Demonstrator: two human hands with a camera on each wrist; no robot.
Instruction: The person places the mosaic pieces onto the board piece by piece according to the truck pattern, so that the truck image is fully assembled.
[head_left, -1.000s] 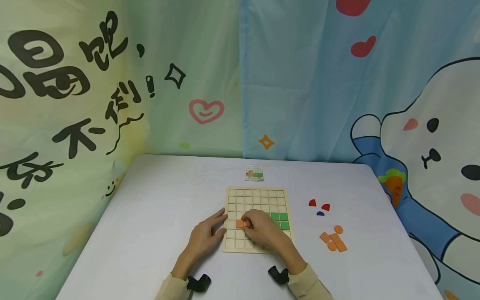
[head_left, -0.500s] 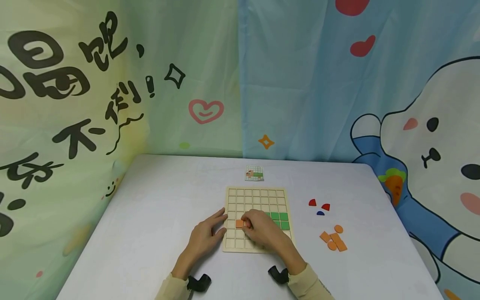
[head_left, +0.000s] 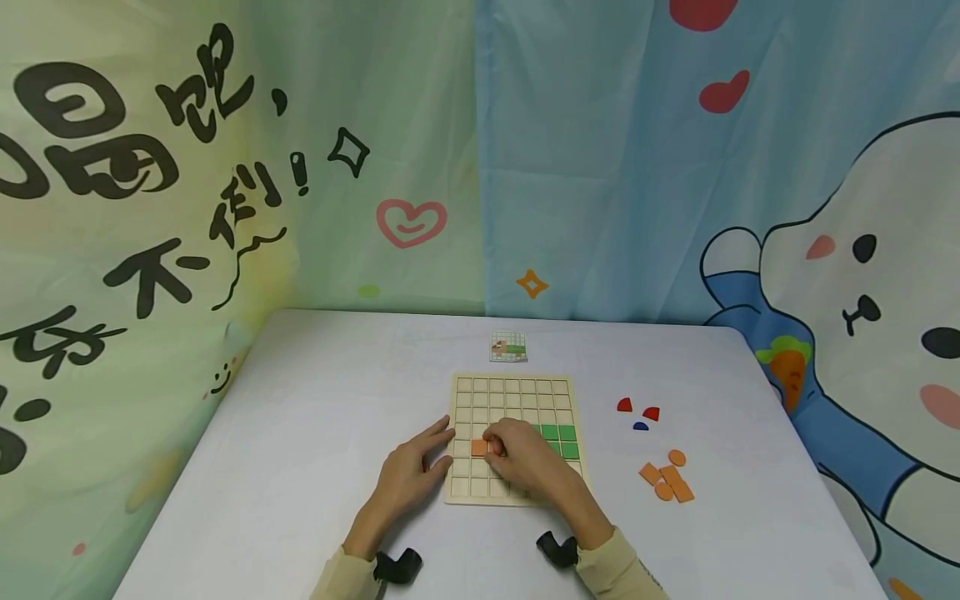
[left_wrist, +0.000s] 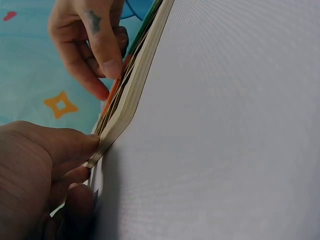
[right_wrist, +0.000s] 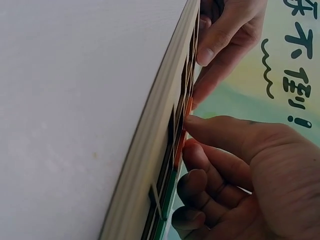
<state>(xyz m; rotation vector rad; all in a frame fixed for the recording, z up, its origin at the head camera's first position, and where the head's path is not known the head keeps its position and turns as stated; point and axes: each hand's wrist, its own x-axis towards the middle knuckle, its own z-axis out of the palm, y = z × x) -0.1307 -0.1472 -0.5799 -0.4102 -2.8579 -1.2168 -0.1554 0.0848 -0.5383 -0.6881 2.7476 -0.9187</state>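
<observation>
A pale wooden grid board [head_left: 513, 398] lies on the table. Along its left edge rests my left hand [head_left: 408, 475], fingers extended and thumb apart; in the left wrist view the thumb tip touches the board near a corner. My right hand [head_left: 528, 458] is over the middle of the grid, thumb and index finger pinching an orange tile [right_wrist: 179, 155] down at the board's surface. Just left of those fingertips, an orange square tile [head_left: 479, 448] sits in a cell. Green square tiles [head_left: 567, 433] fill cells on the right side, partly hidden by the right hand.
Behind the board lies a small pattern card [head_left: 509, 347]. To the right are red quarter-round pieces [head_left: 652, 414], a blue half-round piece [head_left: 641, 427] and a cluster of orange pieces [head_left: 677, 483], both rectangular and round. A printed curtain [head_left: 600, 167] hangs behind the table.
</observation>
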